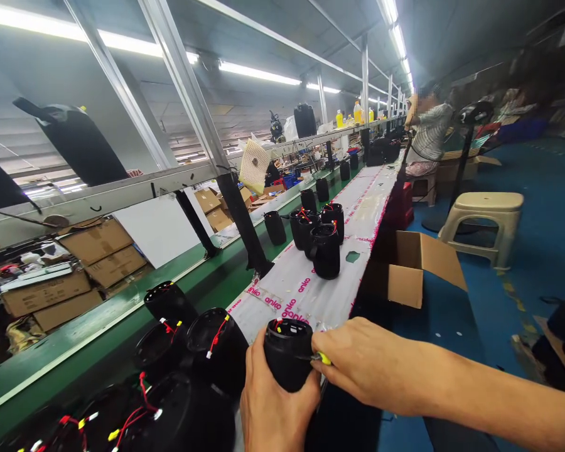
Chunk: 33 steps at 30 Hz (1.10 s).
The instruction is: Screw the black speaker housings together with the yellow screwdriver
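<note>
My left hand is wrapped round a black cylindrical housing, keeping it upright at the near end of the bench. Inside its open top, a bit of red and yellow wiring shows. Closed in a fist, my right hand grips a small tool with a yellow-green handle. The tool's thin end meets the right side of the housing, and its exact kind is hidden by my fingers. Just left of my hands, several like housings stand close together, among them one housing with a red wire and white plug hanging over its rim.
More black housings stand further along the pink-lettered sheet. A green conveyor belt runs alongside on the left. On the right are an open carton, a beige stool and a seated person. A metal post rises beside the belt.
</note>
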Each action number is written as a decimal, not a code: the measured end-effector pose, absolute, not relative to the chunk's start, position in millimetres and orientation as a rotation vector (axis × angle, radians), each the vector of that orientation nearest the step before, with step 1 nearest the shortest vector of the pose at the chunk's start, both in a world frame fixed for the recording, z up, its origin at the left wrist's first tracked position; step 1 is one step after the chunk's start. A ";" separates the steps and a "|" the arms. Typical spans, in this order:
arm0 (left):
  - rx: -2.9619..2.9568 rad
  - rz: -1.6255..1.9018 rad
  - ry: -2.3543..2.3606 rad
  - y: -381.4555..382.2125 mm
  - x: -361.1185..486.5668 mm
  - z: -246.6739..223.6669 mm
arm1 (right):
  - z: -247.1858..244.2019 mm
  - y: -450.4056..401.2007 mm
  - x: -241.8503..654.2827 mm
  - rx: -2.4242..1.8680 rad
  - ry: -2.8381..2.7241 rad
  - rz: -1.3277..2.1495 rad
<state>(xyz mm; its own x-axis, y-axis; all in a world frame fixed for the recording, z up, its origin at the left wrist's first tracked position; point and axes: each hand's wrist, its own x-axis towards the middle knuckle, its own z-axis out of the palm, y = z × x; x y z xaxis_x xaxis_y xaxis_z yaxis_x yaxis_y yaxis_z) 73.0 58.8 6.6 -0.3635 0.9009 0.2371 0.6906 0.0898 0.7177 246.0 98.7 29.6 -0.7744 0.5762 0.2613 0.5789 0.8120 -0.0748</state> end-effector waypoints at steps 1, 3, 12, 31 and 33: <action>1.593 1.135 2.108 58.4 73.1 6.5 | 28.6 98.6 245.5 -0.885 -2.716 -0.041; 1.598 1.127 2.111 57.7 73.6 6.4 | 27.0 98.4 245.2 -0.877 -2.700 -0.083; 1.577 1.115 2.238 56.0 79.7 4.0 | 30.5 93.9 242.5 -0.845 -2.806 -0.295; 1.591 1.079 2.313 54.9 81.4 6.7 | 39.1 99.5 237.3 -0.925 -2.839 -0.169; 1.589 1.110 2.267 55.9 77.8 4.7 | 42.9 100.8 241.7 -0.934 -2.777 0.004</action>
